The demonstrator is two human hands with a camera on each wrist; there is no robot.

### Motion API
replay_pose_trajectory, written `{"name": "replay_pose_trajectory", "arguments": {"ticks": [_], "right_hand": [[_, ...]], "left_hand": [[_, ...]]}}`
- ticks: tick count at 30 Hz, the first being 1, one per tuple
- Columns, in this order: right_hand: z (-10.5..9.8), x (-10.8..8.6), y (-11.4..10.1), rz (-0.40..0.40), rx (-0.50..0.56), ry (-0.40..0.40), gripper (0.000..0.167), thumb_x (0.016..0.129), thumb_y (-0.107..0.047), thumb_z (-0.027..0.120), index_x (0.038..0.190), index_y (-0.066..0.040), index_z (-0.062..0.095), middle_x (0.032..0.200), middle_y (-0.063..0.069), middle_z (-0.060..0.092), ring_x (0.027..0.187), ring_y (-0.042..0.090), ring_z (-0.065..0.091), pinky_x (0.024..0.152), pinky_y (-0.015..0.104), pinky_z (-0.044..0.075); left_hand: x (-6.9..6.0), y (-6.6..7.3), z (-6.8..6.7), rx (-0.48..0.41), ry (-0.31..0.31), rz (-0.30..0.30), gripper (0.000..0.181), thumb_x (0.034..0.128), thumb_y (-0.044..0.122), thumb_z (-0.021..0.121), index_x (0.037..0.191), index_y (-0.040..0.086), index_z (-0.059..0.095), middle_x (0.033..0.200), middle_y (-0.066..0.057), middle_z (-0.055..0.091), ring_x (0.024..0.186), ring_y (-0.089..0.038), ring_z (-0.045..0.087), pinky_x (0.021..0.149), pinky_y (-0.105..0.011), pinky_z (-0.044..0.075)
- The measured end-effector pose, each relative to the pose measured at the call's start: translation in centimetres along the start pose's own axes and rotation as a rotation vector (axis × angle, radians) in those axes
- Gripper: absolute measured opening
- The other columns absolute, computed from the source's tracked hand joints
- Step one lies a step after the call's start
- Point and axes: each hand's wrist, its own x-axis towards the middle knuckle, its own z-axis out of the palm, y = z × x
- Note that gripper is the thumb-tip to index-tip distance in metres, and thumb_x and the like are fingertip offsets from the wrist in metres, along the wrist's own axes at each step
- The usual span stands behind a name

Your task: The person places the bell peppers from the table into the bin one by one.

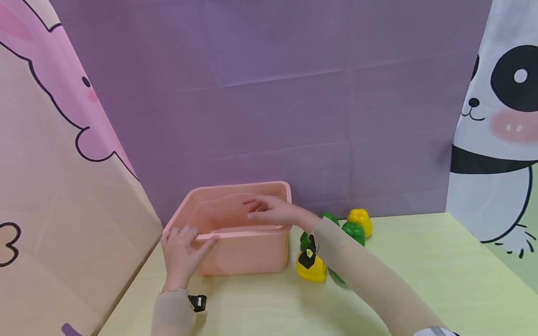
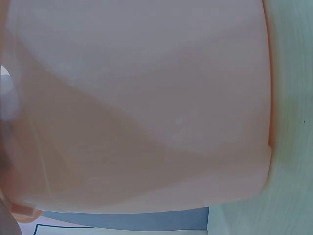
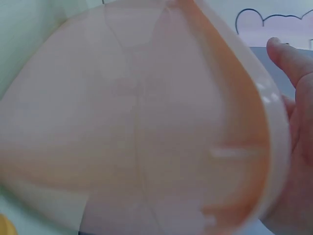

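A pink bin (image 1: 244, 254) stands on the table, its outer wall (image 2: 146, 107) filling most of the left wrist view. My left hand (image 1: 180, 252) grips its front left rim, fingers over the edge and thumb along the outside. Over the bin's right part is my right hand (image 1: 273, 210), fingers loosely bent and holding nothing. The right wrist view has this hand (image 3: 298, 127) at the right edge, beside the bin's rim (image 3: 276, 132). Whether it touches the rim is unclear. The bin's floor is mostly hidden.
Right of the bin lie several toy peppers, among them a yellow one (image 1: 311, 271) in front, a green one (image 1: 354, 232) and another yellow one (image 1: 360, 221) behind; my right forearm partly covers the group. A purple cloth (image 1: 269, 116) hangs behind the table (image 1: 420, 261).
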Motion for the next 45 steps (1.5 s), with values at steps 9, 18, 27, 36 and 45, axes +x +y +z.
{"name": "replay_pose_trajectory", "arguments": {"ticks": [9,18,27,36,45], "right_hand": [[-3.6,-7.0,2.7,-0.079,0.180,0.220,0.042,0.097,-0.013,0.059,0.136,0.000,0.049,0.129,0.018,0.057,0.119,0.032,0.055,0.096,0.041,0.046],[-4.4,-15.5,5.9,0.045,0.220,0.440,0.041,0.097,-0.015,0.059,0.132,0.005,0.050,0.130,0.019,0.056,0.120,0.038,0.052,0.091,0.026,0.047],[-1.7,-19.8,8.6,0.216,0.160,0.478,0.043,0.093,-0.020,0.065,0.129,0.001,0.053,0.129,0.025,0.053,0.118,0.041,0.051,0.088,0.026,0.048],[0.3,-21.1,10.7,0.301,0.038,0.520,0.052,0.087,-0.023,0.073,0.129,0.001,0.054,0.128,0.019,0.055,0.117,0.036,0.050,0.094,0.049,0.042],[1.3,-21.3,11.0,0.357,-0.085,0.509,0.054,0.077,-0.027,0.082,0.123,-0.008,0.059,0.127,0.015,0.056,0.107,0.030,0.053,0.089,0.048,0.043]], "left_hand": [[0.4,0.4,0.5,-0.010,-0.016,0.006,0.045,0.0741,0.054,0.072,0.071,0.013,0.054,0.071,-0.001,0.053,0.070,-0.025,0.039,0.091,-0.057,0.023],[0.8,0.1,0.2,0.008,-0.027,0.000,0.047,0.0748,0.057,0.072,0.074,0.013,0.057,0.074,-0.001,0.056,0.072,-0.026,0.042,0.092,-0.057,0.023],[0.2,0.2,-0.1,0.002,-0.025,-0.015,0.047,0.0741,0.058,0.072,0.072,0.014,0.055,0.074,-0.001,0.055,0.071,-0.026,0.040,0.092,-0.058,0.022],[0.1,0.4,-0.1,-0.021,0.011,-0.006,0.049,0.0747,0.059,0.071,0.070,0.014,0.052,0.071,0.000,0.053,0.069,-0.025,0.038,0.091,-0.058,0.023],[0.1,0.3,-0.1,-0.019,-0.014,-0.010,0.045,0.0727,0.054,0.074,0.070,0.015,0.051,0.071,0.001,0.051,0.070,-0.025,0.038,0.092,-0.058,0.022]]}}
